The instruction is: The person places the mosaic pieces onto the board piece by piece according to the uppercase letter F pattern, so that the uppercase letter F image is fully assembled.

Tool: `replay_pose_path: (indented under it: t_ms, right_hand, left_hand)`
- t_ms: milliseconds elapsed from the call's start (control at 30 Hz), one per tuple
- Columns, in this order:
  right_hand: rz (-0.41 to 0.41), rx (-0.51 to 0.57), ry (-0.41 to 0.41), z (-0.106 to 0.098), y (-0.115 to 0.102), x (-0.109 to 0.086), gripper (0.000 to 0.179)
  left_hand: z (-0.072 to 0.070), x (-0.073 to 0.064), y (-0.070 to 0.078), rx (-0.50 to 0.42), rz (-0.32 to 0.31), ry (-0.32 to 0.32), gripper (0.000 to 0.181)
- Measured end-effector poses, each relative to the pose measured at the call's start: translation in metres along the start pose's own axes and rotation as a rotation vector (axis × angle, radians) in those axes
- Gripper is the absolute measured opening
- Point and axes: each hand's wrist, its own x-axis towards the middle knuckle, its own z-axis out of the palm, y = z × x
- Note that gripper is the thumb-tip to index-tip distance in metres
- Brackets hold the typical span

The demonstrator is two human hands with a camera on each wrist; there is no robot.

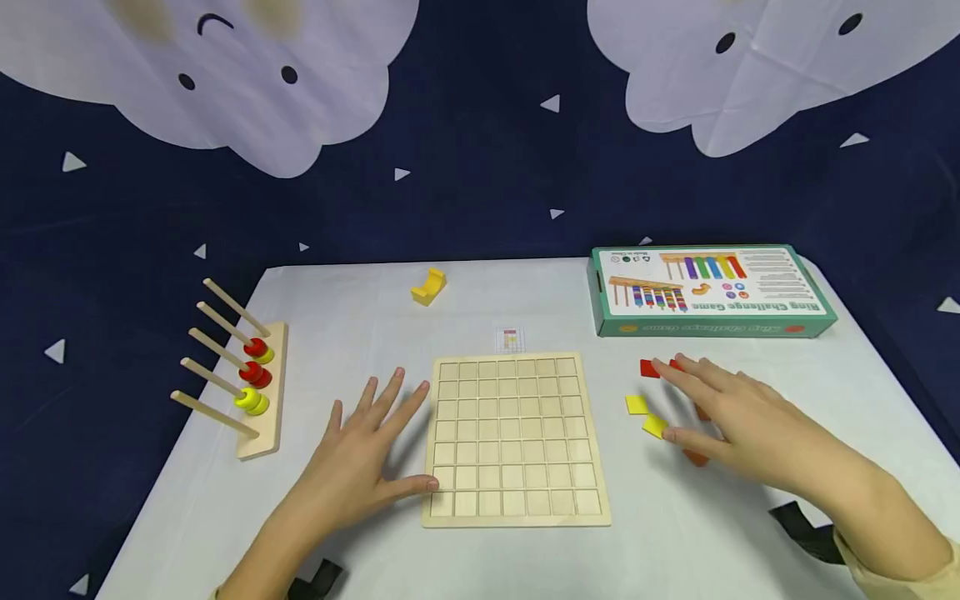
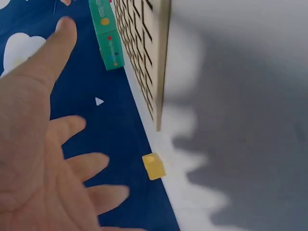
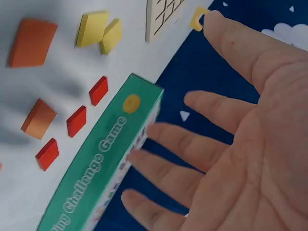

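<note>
A wooden grid board (image 1: 517,442) with bare squares lies on the table. My left hand (image 1: 360,462), fingers spread and holding nothing, is at its left side, the thumb tip over or against the edge; contact is unclear. My right hand (image 1: 750,425) hovers with extended fingers above loose square tiles, which it partly hides. Among them are red tiles (image 3: 98,90), a yellow tile (image 1: 637,405) beside another yellow tile (image 1: 655,426), and orange tiles (image 3: 32,42). Beyond the board's far edge lies a small printed pattern card (image 1: 510,339).
A wooden peg stand (image 1: 273,392) with red and yellow rings is at the left. A yellow curved block (image 1: 429,287) lies at the back. The green game box (image 1: 712,292) occupies the back right, near a dark wall cloth (image 1: 480,208). Black straps (image 1: 806,533) show near the wrists.
</note>
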Motion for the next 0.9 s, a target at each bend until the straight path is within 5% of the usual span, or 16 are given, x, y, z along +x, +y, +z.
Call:
replay_pose_path:
  t_ms: [333, 900]
  right_hand:
    - [-0.074, -0.096, 0.07, 0.003, 0.023, 0.033, 0.075]
    - [-0.027, 0.001, -0.031, 0.02, 0.05, 0.073, 0.058]
  left_hand:
    - [0.014, -0.018, -0.006, -0.256, -0.03, -0.19, 0.13]
    - [0.027, -0.015, -0.011, -0.326, -0.036, -0.255, 0.133]
